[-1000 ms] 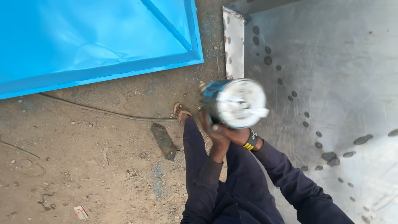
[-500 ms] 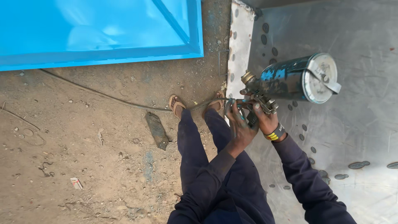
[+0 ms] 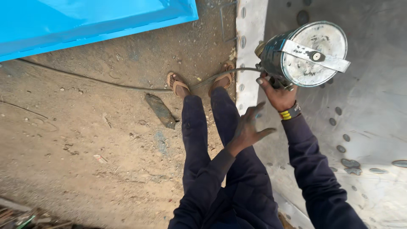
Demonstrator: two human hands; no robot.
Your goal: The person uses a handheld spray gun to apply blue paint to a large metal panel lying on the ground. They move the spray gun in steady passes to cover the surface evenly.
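Fingers of right hand [image 3: 277, 94] wrap spray gun [image 3: 303, 54] handle; left hand [image 3: 248, 127] spread, empty.

right hand [image 3: 277, 95] raised, fingers clenched; left hand [image 3: 248, 127] spread open, free.
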